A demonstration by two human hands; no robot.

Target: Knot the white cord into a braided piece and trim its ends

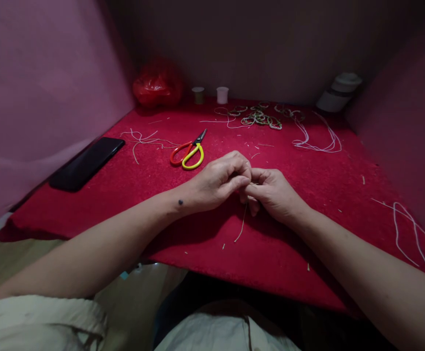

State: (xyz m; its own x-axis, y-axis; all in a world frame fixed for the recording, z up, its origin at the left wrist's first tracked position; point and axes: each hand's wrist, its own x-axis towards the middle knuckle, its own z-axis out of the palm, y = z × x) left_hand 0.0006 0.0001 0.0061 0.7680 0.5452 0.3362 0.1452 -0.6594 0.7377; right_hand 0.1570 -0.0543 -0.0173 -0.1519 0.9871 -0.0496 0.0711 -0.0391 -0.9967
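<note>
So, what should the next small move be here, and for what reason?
Perhaps draw the pale cord gently snug with the left-hand grip while the right-hand grip holds steady: the two are close together over the cord, and its loose end hangs below them. Any knot would be hidden by the fingers, so this is only a judgement.

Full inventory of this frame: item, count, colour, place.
Flat rectangular phone: 1, black, table left
Loop-handled scissors: 1, red and yellow handles, centre-left
Crumpled plastic bag: 1, red, back left
Small cylindrical spools or cups: 2, one whitish, one olive-sided, back
Braided loops: several, green-white, back
Lidded cylindrical container: 1, white, dark band, back right
Loose threads and scraps: many, pale, scattered
Cloth-covered table: 1, red, centre
Side walls: 2, pink
Thin cord: 1, tan, hanging below hands
Sleeve: 1, cream, lower left
Left hand, right hand: 2, bare, meeting mid-table
</note>
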